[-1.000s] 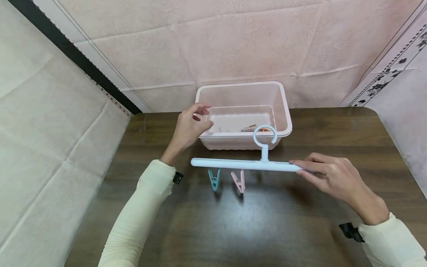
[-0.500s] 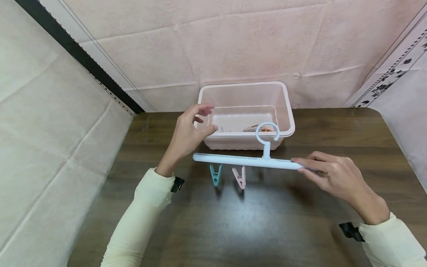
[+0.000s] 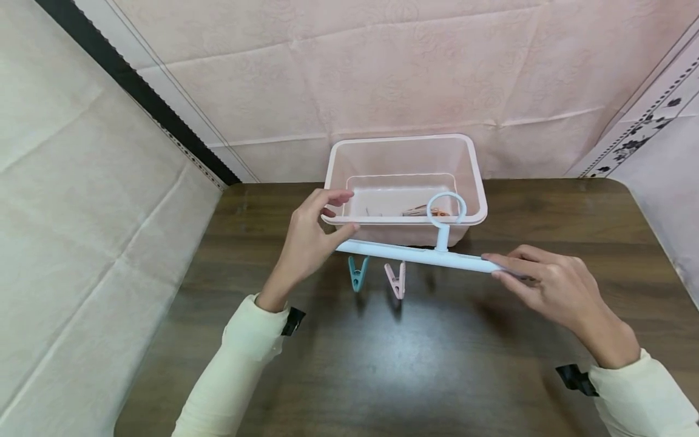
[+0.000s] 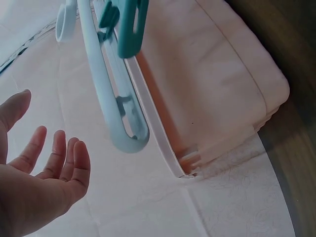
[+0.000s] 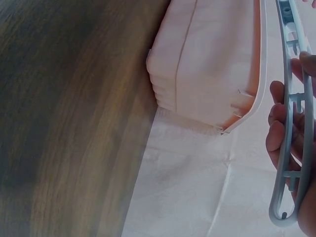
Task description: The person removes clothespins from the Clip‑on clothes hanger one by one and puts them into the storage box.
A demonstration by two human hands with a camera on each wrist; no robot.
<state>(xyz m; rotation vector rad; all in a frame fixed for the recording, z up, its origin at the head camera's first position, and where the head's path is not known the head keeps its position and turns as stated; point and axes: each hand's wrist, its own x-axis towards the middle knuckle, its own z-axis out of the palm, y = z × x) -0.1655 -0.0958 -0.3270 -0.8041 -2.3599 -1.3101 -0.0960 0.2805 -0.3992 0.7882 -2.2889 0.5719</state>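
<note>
Pale patterned cloth (image 3: 409, 79) walls in a dark wood table (image 3: 404, 370), where a light pink tub (image 3: 404, 159) sits at the far edge. The light blue hanger (image 3: 415, 254) is held up in front of the tub, hook upward, with a teal clip (image 3: 357, 281) and a pink clip (image 3: 400, 291) hanging beneath its bar.

Handling it well probably means a firm pinch at the held end—supported there alone, the bar could twist or dip—and a light touch from the other side, so neither clip gets knocked.

The right hand (image 3: 557, 285) pinches the hanger's right end between thumb and fingers. The left hand (image 3: 308, 243) is near the other end, thumb and fingers spread and gripping nothing; the left wrist view shows it apart from the bar.
</note>
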